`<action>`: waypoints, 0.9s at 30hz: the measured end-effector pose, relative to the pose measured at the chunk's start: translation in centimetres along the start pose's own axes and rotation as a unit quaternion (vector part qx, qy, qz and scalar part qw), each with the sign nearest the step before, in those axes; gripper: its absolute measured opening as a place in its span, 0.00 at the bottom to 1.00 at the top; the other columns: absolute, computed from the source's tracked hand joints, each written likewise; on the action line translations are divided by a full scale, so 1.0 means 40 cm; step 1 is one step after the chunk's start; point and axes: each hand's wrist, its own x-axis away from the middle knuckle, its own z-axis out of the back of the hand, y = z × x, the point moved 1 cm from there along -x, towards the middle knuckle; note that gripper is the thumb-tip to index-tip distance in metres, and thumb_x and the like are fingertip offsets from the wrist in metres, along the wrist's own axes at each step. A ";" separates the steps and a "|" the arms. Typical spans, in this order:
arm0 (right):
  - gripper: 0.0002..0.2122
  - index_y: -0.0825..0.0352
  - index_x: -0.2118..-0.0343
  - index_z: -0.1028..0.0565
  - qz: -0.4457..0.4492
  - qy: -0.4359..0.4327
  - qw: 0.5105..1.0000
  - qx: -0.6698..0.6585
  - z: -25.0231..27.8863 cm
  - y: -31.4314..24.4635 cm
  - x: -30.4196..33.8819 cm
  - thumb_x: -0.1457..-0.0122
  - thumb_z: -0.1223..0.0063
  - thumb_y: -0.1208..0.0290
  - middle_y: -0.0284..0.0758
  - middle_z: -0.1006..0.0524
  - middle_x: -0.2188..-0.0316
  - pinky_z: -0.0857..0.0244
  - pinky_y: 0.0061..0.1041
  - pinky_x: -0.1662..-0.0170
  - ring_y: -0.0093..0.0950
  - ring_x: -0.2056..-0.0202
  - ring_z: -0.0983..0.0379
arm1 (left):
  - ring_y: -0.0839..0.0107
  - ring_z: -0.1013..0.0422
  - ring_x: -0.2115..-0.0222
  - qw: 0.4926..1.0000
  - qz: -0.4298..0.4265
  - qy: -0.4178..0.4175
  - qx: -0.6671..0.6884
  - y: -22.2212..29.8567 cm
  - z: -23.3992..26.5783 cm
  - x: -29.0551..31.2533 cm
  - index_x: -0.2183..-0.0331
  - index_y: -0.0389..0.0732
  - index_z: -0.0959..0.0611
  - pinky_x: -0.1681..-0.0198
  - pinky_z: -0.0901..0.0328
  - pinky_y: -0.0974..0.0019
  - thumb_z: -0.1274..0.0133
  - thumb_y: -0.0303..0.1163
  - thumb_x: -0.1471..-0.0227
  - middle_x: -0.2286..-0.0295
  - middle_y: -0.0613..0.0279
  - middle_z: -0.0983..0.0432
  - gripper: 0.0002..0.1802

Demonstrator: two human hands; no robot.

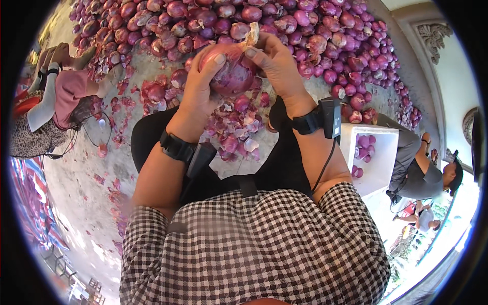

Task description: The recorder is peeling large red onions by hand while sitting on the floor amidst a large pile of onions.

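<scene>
So I've got one big, round, purple-red onion [231, 76] up in both hands, held above the floor right in front of me. My left grip [200, 84] is cupped around its left side, thumb pressed on the shiny skin. My right grip [276, 63] is narrow, thumb and fingers pinched at the upper right of it, where a dry, papery tan stem [251, 36] sticks up. Past that there's a huge heap of loose purple-red onions [305, 19] spread over the grey concrete floor [91, 173]. Between my legs sits a messy pile of thin purple onion peelings [235, 137]. Just off to my right is a white, straight-sided box [347, 147] with a few smooth purple onions [364, 148] in it. A person in grey clothes [423, 178] is over beyond it.
</scene>
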 end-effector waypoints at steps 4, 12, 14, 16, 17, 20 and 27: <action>0.15 0.70 0.59 0.26 -0.009 -0.020 0.999 -0.039 0.006 -0.003 -0.001 0.46 0.39 0.66 0.28 0.25 0.66 0.36 0.15 0.62 0.15 0.68 0.32 | 0.64 0.31 0.55 0.990 -0.107 0.044 -0.085 0.005 -0.032 -0.007 0.47 0.38 0.36 0.52 0.32 0.59 0.39 0.29 0.55 0.54 0.53 0.33 0.35; 0.07 0.73 0.64 0.24 0.138 0.016 0.982 0.127 -0.022 0.017 -0.020 0.44 0.46 0.76 0.35 0.26 0.73 0.36 0.23 0.67 0.23 0.72 0.30 | 0.64 0.30 0.56 0.988 -0.116 0.045 -0.088 0.025 0.000 -0.016 0.49 0.34 0.35 0.54 0.31 0.60 0.40 0.31 0.54 0.56 0.53 0.30 0.32; 0.07 0.73 0.64 0.24 0.131 0.021 0.987 0.096 -0.031 0.028 -0.027 0.45 0.48 0.79 0.37 0.26 0.73 0.36 0.23 0.67 0.25 0.71 0.29 | 0.64 0.30 0.56 0.995 -0.081 0.003 -0.057 0.026 0.021 -0.018 0.49 0.35 0.34 0.53 0.31 0.59 0.42 0.35 0.52 0.55 0.53 0.30 0.31; 0.07 0.73 0.64 0.24 0.144 0.019 0.983 0.112 -0.024 0.024 -0.032 0.46 0.48 0.80 0.37 0.25 0.72 0.36 0.23 0.67 0.25 0.71 0.29 | 0.64 0.30 0.55 0.999 -0.039 -0.010 -0.032 0.037 0.002 -0.008 0.49 0.35 0.33 0.52 0.32 0.58 0.46 0.40 0.49 0.54 0.53 0.30 0.30; 0.07 0.73 0.65 0.24 0.153 0.017 0.978 0.141 -0.017 0.025 -0.036 0.47 0.48 0.80 0.37 0.25 0.72 0.35 0.23 0.66 0.25 0.70 0.28 | 0.63 0.30 0.54 1.000 -0.018 -0.016 -0.019 0.041 -0.007 -0.001 0.48 0.35 0.32 0.51 0.33 0.57 0.47 0.42 0.48 0.53 0.53 0.30 0.30; 0.06 0.72 0.65 0.24 0.161 0.018 0.966 0.201 -0.019 -0.021 -0.044 0.47 0.47 0.79 0.36 0.25 0.71 0.35 0.22 0.66 0.25 0.70 0.28 | 0.62 0.32 0.52 0.999 0.033 -0.017 0.036 0.055 0.004 0.013 0.48 0.36 0.32 0.49 0.35 0.54 0.50 0.46 0.47 0.51 0.54 0.31 0.30; 0.13 0.65 0.54 0.26 0.135 0.027 0.984 0.117 0.012 0.000 -0.075 0.44 0.47 0.74 0.31 0.26 0.68 0.35 0.20 0.61 0.22 0.66 0.28 | 0.57 0.34 0.49 0.972 0.065 -0.101 0.203 0.090 0.025 0.019 0.47 0.40 0.31 0.46 0.39 0.46 0.55 0.51 0.46 0.50 0.54 0.31 0.31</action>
